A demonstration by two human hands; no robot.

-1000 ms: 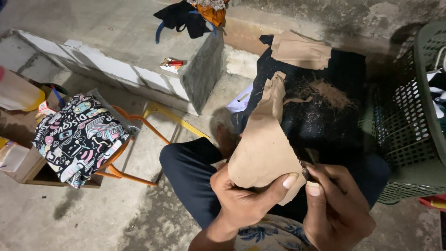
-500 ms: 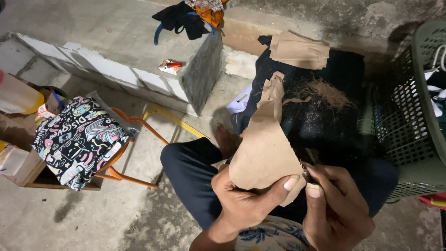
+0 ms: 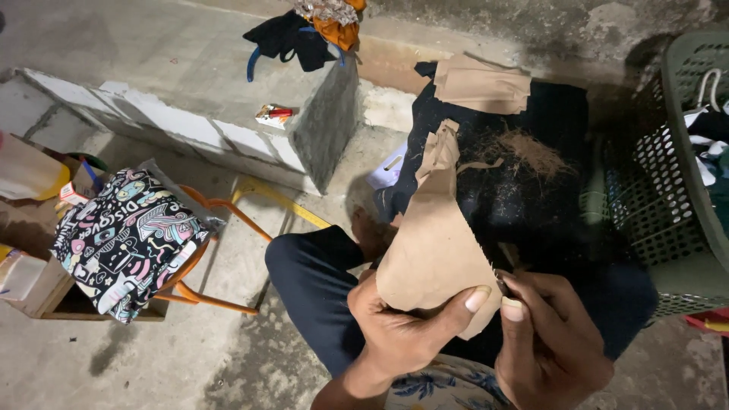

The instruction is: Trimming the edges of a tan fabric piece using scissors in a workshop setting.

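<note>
Tan cloth piece (image 3: 433,250) is barely shifting since a second ago; we're pinching it in left hand (image 3: 402,334), right hand (image 3: 550,342) gripping a small tool at its lower-right edge.

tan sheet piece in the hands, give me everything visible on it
The tan sheet piece is a flat, matte brown sheet, like thin leather or stiff paper, wide and rounded at the bottom, narrowing upward to a ragged, folded tip. It stands roughly upright over the person's lap, against black fabric. The left hand grips its lower edge, thumb across the front; the right hand pinches its lower right edge.
</note>
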